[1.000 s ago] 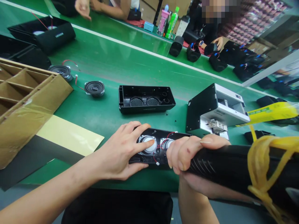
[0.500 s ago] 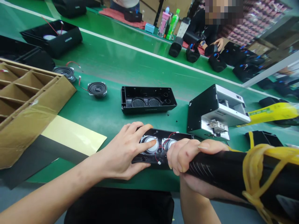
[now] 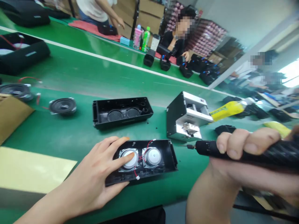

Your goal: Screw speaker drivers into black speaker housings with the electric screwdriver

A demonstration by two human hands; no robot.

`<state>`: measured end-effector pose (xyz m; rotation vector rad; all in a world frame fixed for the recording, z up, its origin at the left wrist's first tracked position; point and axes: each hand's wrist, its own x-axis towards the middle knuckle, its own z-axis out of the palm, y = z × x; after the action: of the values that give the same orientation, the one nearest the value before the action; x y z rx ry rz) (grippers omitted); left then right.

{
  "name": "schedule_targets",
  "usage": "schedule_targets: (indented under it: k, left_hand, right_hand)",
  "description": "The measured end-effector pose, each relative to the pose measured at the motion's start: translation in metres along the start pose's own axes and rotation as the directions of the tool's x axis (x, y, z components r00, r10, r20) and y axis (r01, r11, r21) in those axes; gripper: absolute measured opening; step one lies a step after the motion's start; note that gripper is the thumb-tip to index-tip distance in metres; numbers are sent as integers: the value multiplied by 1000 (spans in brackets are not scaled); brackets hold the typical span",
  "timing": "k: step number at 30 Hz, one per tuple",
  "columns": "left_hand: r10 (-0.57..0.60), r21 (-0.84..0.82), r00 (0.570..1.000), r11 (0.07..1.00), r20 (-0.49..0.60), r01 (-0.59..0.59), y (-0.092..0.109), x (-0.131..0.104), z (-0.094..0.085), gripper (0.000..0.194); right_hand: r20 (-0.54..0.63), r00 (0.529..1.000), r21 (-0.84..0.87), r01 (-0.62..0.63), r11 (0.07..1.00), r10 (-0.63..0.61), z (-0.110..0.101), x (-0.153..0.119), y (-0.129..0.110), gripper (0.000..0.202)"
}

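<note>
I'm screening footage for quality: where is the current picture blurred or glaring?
Head view: blur softens the right hand and the cardboard box at the left edge, while the case the left hand holds looks clearer; head view: the bright patch at far right is washed-out white, and the green table carries soft reflections.

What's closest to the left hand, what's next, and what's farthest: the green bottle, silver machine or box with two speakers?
From the left hand:
1. Box with two speakers: touching, under its fingers.
2. Silver machine: to the right, past the box.
3. Green bottle: far across the table.
</note>
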<state>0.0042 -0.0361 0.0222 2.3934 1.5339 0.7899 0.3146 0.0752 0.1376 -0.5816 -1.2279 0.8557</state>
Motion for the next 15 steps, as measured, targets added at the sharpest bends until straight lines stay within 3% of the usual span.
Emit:
schedule_targets:
  k: [2,4,5,9,15]
  left_hand:
    - [-22,1,1000,1000,-17,22,-2,-2,4,45]
    - [-20,-3,999,1000,-36,20,-4,-4,8,46]
    - [-9,-4,999,1000,-45,9,-5,-5,10,47]
    - [31,14,996,999,-85,-30,-9,-6,14,57]
    - [41,28,994,999,-103,-39,-11,-6,14,58]
  right_hand:
    - [-66,982,-74,170,983,-175,-9,22,6,37]
    - [-126,936,-83,321,944,-329,-16,41,20,51]
    - [-135,925,-86,347,934,-356,-18,49,27,57]
    - [-184,914,-121,345,931,-363,-21,63,48,65]
    - [-184,929,-176,291,940,-322,-21,60,57,75]
